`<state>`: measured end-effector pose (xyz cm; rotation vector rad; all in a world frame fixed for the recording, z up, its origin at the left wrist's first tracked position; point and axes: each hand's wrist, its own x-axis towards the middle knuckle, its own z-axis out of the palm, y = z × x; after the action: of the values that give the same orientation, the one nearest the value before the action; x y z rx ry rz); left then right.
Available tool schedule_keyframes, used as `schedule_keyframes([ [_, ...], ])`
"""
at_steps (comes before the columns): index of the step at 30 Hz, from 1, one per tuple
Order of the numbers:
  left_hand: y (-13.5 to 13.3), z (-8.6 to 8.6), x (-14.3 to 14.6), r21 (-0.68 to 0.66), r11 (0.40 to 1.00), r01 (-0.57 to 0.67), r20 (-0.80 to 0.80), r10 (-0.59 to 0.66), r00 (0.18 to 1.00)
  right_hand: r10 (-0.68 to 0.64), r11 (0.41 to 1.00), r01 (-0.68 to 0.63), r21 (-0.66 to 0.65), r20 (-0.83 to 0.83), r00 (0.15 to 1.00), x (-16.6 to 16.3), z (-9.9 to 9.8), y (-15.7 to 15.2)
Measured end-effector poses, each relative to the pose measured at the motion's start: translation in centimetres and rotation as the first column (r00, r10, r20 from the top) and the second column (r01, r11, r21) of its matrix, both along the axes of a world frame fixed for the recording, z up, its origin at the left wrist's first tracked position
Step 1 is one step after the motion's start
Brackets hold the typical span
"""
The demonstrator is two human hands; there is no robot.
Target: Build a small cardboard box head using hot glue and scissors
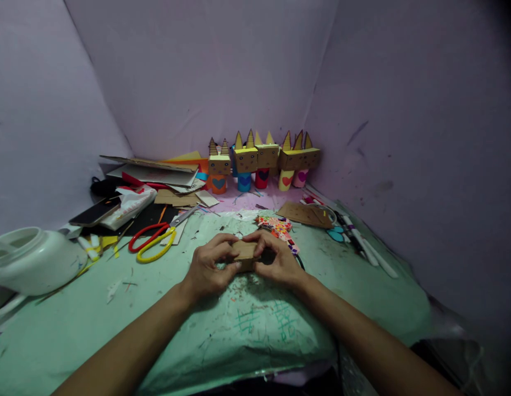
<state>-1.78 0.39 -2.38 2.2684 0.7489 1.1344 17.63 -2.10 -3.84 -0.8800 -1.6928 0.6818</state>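
Between my two hands, just above the green-covered table point(156, 308), is a small brown cardboard box point(246, 251). My left hand point(214, 264) grips its left end, thumb on the near side and fingers over the far edge. At the other end, my right hand point(278, 258) pinches the box in the same way, with curled fingers. The fingers cover both ends of the box. Right behind my right hand lies a colourful floral-patterned piece point(282, 225), partly hidden by the hand.
Scissors point(154, 242) with red and yellow handles lie left. Several cardboard animal figures point(245, 159) stand at the back. Stacked cardboard point(152, 168) and a white pot point(36, 261) are on the left. Pens point(358, 242) and a brown cardboard piece point(307, 213) lie right.
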Motion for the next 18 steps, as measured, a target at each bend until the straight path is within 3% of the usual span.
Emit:
schedule_keyframes([
  [18,0.07,-0.03,0.1,-0.003,1.0,-0.009,-0.01,0.009,1.0,0.0,1.0,0.0,-0.012,0.01,1.0,-0.02,0.11,-0.08],
])
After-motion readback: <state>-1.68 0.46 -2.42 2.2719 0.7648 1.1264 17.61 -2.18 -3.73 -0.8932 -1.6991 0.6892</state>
